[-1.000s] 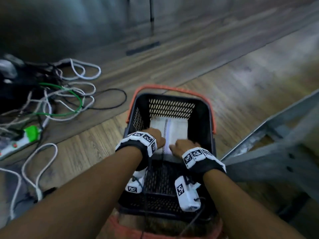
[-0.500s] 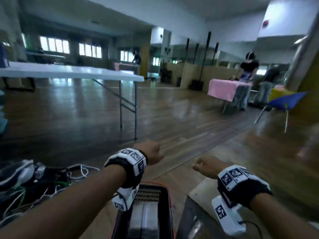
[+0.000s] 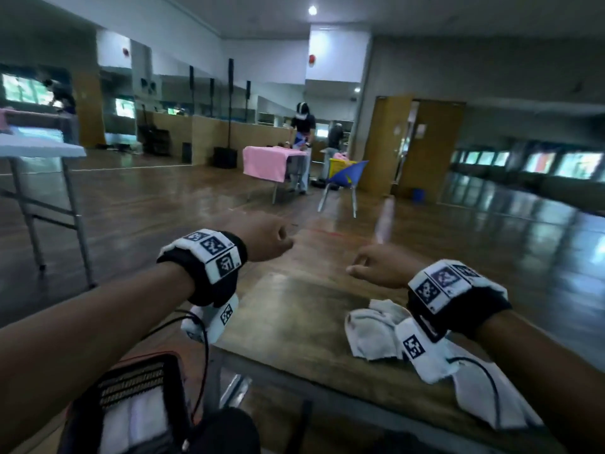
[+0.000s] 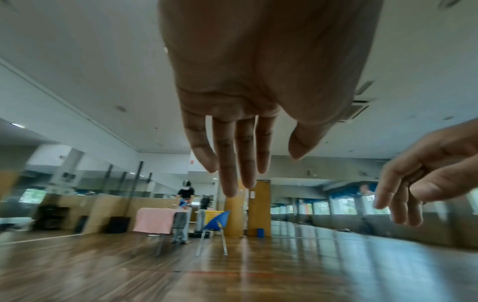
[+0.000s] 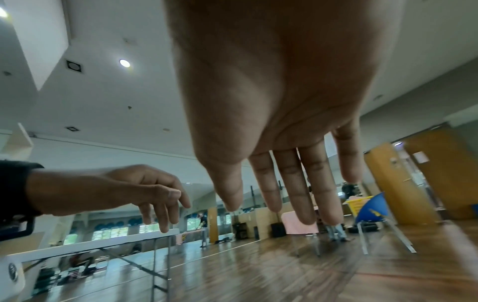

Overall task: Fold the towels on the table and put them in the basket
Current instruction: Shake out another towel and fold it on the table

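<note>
- Both of our hands are empty now: the left hand (image 3: pixel 266 236) and the right hand (image 3: pixel 381 268) hang in the air over the table (image 3: pixel 294 309), fingers loose and slack, gripping nothing; a second ago they were down inside the basket, pressing on a folded towel.
- From the left wrist view, our left fingers (image 4: pixel 227 163) point straight out with gaps between them; the right wrist view shows our right fingers (image 5: pixel 292 183) just as relaxed.
- We have lifted our gaze from the floor to the tabletop, so the basket (image 3: pixel 137 378) has slipped to the lower left corner of the head view, beside the table's edge and below it.
- One folded towel (image 3: pixel 131 421), white, lies inside that basket, which we judge to mean one round of fold-and-store is finished.
- Still waiting on the table, a crumpled white towel (image 3: pixel 373 329) sits under our right wrist, partly hidden by the wrist camera; whether it is one piece or two we cannot tell.
- We judge the next step to be bringing both hands down to this towel to spread it flat for folding.
- Farther off in the hall stand a blue chair (image 3: pixel 347 173), a pink-covered table (image 3: pixel 265 162) with a person (image 3: pixel 302 126) at it, and a white folding table (image 3: pixel 39 149) at the left.
</note>
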Available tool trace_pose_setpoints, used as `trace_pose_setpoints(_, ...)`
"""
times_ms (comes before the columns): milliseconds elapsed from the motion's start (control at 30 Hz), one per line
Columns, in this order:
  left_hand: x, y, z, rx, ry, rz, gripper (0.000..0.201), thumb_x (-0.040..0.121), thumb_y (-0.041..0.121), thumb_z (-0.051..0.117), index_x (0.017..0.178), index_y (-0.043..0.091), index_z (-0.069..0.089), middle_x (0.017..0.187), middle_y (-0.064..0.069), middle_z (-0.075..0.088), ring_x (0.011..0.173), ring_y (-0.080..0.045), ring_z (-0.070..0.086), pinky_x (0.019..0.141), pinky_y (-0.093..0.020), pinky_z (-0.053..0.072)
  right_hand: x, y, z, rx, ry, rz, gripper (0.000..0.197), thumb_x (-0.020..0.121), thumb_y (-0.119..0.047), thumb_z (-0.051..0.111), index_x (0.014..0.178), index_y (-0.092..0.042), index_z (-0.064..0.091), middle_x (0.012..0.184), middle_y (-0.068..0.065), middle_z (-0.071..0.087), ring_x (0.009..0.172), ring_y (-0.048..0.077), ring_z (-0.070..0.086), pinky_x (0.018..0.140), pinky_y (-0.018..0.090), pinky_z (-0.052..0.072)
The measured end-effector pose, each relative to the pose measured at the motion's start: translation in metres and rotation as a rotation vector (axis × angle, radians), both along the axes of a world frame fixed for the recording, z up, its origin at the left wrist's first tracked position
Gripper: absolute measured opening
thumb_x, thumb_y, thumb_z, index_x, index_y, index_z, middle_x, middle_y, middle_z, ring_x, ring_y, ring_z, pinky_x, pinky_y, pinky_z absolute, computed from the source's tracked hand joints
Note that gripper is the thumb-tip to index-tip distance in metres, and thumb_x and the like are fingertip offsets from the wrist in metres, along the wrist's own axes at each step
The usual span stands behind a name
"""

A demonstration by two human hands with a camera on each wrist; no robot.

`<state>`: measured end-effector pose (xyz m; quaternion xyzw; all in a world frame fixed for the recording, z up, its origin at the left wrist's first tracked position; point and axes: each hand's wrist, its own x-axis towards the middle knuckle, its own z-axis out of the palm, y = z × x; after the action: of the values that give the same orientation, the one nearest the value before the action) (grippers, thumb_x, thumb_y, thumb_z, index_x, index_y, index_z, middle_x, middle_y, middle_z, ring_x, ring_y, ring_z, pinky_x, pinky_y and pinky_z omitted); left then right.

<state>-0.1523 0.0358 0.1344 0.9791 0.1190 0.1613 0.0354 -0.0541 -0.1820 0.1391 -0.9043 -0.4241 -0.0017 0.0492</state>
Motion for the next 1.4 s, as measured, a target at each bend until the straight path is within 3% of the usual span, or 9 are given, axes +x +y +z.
trace_pose_setpoints(133, 0.045, -0.057, -0.014, 0.018, 0.005, -0.172, 0.027, 0.087, 0.039, 0.053, 0.079, 0.015, 0.062, 0.092, -0.006, 0.068, 0.079, -0.024, 0.057, 0.067, -0.029, 0.041, 0.014, -0.079, -0.011, -0.016, 0.077, -0.158, 0.036, 0.094, -0.035, 0.052, 0.116, -0.009, 0.064, 0.119, 0.008, 0.064, 0.105, 0.021, 0.059, 0.073, 0.023, 0.039)
trace_pose_setpoints(267, 0.098, -0.098, -0.047, 0.033, 0.070, -0.297, 0.032, 0.087, 0.040, 0.050, 0.088, 0.012, 0.067, 0.091, -0.006, 0.070, 0.084, -0.026, 0.062, 0.076, -0.034, 0.050, 0.038, -0.137, -0.042, -0.046, 0.140, -0.332, 0.038, 0.093, -0.042, 0.049, 0.112, -0.014, 0.066, 0.118, 0.005, 0.065, 0.104, 0.023, 0.059, 0.089, 0.035, 0.048)
trace_pose_setpoints(467, 0.171, -0.154, -0.130, -0.035, 0.299, -0.450, 0.031, 0.090, 0.042, 0.043, 0.082, 0.015, 0.057, 0.091, -0.007, 0.067, 0.071, -0.020, 0.054, 0.063, -0.028, 0.043, 0.085, -0.183, -0.120, -0.075, 0.239, -0.484, 0.037, 0.091, -0.047, 0.050, 0.110, -0.019, 0.066, 0.121, 0.003, 0.063, 0.109, 0.020, 0.058, 0.088, 0.031, 0.044)
trace_pose_setpoints(600, 0.218, -0.191, -0.189, 0.049, 0.333, -0.563, 0.035, 0.091, 0.039, 0.041, 0.071, 0.013, 0.053, 0.088, -0.007, 0.067, 0.080, -0.023, 0.059, 0.078, -0.037, 0.050, 0.120, -0.198, -0.182, -0.072, 0.256, -0.621, 0.035, 0.088, -0.047, 0.052, 0.110, -0.025, 0.066, 0.119, -0.003, 0.064, 0.112, 0.018, 0.055, 0.090, 0.029, 0.038)
trace_pose_setpoints(767, 0.283, -0.238, -0.248, 0.073, 0.390, -0.630, 0.033, 0.097, 0.029, 0.040, 0.126, 0.019, 0.050, 0.133, -0.005, 0.049, 0.116, -0.025, 0.049, 0.096, -0.044, 0.043, 0.158, -0.210, -0.255, 0.014, 0.268, -0.785, 0.045, 0.082, -0.050, 0.056, 0.118, -0.023, 0.054, 0.122, 0.001, 0.058, 0.114, 0.021, 0.052, 0.098, 0.036, 0.039)
trace_pose_setpoints(900, 0.329, -0.261, -0.270, 0.172, 0.357, -0.646, 0.045, 0.096, 0.029, 0.041, 0.141, 0.029, 0.034, 0.148, -0.001, 0.033, 0.134, -0.027, 0.032, 0.106, -0.048, 0.032, 0.174, -0.211, -0.291, 0.059, 0.069, -0.856, 0.073, 0.067, -0.069, 0.061, 0.119, -0.019, 0.050, 0.122, 0.001, 0.056, 0.116, 0.023, 0.051, 0.099, 0.041, 0.038)
trace_pose_setpoints(1100, 0.337, -0.275, -0.278, 0.075, 0.141, -0.720, 0.024, 0.089, 0.019, 0.044, 0.101, 0.018, 0.065, 0.118, 0.002, 0.061, 0.116, -0.020, 0.051, 0.091, -0.037, 0.043, 0.178, -0.226, -0.301, 0.093, -0.079, -0.815, 0.023, 0.082, -0.035, 0.056, 0.096, -0.017, 0.057, 0.106, 0.002, 0.060, 0.102, 0.021, 0.054, 0.091, 0.036, 0.037)
trace_pose_setpoints(1267, 0.323, -0.274, -0.258, -0.063, 0.050, -0.749, 0.009, 0.083, 0.026, 0.051, 0.087, 0.017, 0.050, 0.092, -0.004, 0.065, 0.088, -0.028, 0.057, 0.078, -0.033, 0.032, 0.165, -0.243, -0.269, 0.392, 0.001, -0.834, 0.013, 0.084, -0.023, 0.057, 0.078, -0.020, 0.045, 0.073, -0.005, 0.054, 0.072, 0.019, 0.052, 0.077, 0.033, 0.044)
trace_pose_setpoints(1400, 0.310, -0.276, -0.214, -0.128, -0.087, -0.724, 0.015, 0.080, 0.019, 0.051, 0.077, 0.020, 0.037, 0.069, 0.001, 0.051, 0.073, -0.030, 0.052, 0.068, -0.032, 0.022, 0.160, -0.248, -0.219, 0.541, 0.002, -0.835, 0.014, 0.084, -0.013, 0.049, 0.081, -0.025, 0.042, 0.077, -0.003, 0.057, 0.076, 0.024, 0.052, 0.075, 0.032, 0.040)
